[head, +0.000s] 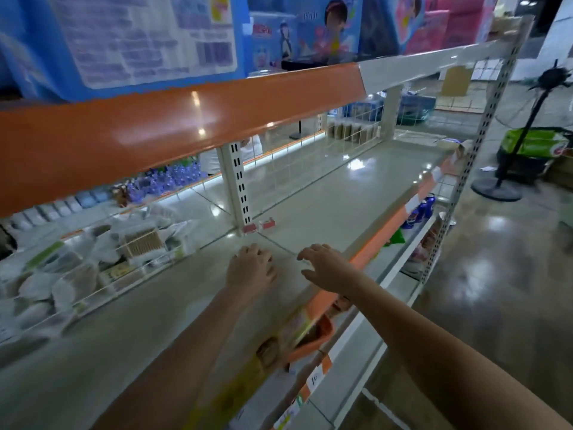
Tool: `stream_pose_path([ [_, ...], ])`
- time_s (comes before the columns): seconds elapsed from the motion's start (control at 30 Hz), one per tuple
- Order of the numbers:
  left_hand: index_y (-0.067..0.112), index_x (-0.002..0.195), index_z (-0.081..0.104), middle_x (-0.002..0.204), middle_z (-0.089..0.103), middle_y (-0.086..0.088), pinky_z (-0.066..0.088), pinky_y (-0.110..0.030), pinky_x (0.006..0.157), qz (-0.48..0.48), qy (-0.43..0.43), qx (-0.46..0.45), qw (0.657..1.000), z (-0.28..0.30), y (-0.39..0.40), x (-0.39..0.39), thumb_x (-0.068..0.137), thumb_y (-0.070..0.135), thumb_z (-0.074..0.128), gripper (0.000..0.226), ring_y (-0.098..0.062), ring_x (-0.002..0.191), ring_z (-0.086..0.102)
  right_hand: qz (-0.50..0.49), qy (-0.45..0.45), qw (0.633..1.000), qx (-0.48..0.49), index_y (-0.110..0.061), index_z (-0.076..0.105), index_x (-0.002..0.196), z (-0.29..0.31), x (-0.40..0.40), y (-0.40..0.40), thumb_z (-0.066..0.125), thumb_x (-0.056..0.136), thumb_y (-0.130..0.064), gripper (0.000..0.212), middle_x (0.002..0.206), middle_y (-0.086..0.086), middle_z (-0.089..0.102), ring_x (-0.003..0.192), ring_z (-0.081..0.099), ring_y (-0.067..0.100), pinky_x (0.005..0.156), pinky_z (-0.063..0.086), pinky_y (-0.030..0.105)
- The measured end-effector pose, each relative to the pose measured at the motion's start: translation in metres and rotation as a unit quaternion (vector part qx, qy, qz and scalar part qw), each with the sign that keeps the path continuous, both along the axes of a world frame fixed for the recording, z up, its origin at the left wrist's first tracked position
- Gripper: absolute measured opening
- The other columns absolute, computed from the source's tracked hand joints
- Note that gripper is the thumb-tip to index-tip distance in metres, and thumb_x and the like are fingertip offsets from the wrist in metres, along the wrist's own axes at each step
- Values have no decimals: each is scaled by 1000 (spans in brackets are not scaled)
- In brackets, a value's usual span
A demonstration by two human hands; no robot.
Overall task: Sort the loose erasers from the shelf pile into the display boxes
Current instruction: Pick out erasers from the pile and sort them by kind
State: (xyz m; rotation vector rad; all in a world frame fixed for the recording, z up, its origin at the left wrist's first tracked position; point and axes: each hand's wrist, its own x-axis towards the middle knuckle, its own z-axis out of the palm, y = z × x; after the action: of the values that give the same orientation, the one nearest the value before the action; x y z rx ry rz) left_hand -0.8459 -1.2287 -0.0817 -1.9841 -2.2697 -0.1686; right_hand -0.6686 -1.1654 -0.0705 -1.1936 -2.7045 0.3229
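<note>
Both bare arms reach forward over a pale grey-green metal shelf board, near its front edge. Left hand lies palm down on the board, fingers slightly curled and close together, holding nothing visible; what lies under the fingertips cannot be told through the blur. Right hand hovers just beside it toward the front edge, fingers spread and relaxed, thumb apart, gripping nothing. No loose erasers can be made out; two small red-and-white packets sit at the foot of the white slotted upright post at the back of the board, possibly the task's goods, too small to confirm. Along the back left edge, a white wire basket holds clear bagged items and a box of brown sticks. An orange glossy shelf fascia runs overhead, with blue cartoon-printed boxes above it; their writing is blurred and unreadable. Below the front edge, an orange plastic tray and blurred white price tags show on the lower tier. A black pedestal fan stands on the shiny floor at right.
</note>
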Motion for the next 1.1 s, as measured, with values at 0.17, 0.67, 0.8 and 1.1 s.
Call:
stream_pose_path([
  [0.17, 19, 121, 54, 124, 50, -5, 44, -38, 89, 51, -13, 19, 998, -8, 48, -31, 91, 37, 48, 35, -25, 115, 44, 27, -4, 1000, -5, -18, 51, 127, -4, -27, 60, 54, 90, -28, 38, 127, 9, 51, 118, 47, 28, 99, 39, 38],
  [0.67, 11, 111, 56, 113, 57, -12, 43, -40, 84, 217, -79, 28, 973, -40, 119, -80, 88, 28, 50, 30, -31, 104, 50, 164, 13, 986, -19, -11, 49, 125, -26, -111, 184, 52, 88, -21, 38, 125, 12, 50, 115, 46, 30, 94, 40, 38],
  [0.8, 13, 114, 56, 116, 56, -6, 39, -33, 84, 270, -43, 11, 962, -46, 122, -85, 94, 26, 38, 29, -24, 103, 49, 210, 23, 977, -6, -13, 54, 122, -35, -124, 206, 53, 90, -41, 43, 126, 10, 53, 117, 46, 28, 96, 40, 39],
  [1.1, 11, 107, 66, 110, 61, -8, 42, -35, 91, 291, -152, 164, 930, -35, 111, -26, 85, 21, 65, 25, -25, 103, 54, 300, 134, 940, -95, -12, 62, 112, -37, -100, 231, 65, 86, -34, 35, 117, 7, 56, 113, 47, 22, 95, 40, 30],
])
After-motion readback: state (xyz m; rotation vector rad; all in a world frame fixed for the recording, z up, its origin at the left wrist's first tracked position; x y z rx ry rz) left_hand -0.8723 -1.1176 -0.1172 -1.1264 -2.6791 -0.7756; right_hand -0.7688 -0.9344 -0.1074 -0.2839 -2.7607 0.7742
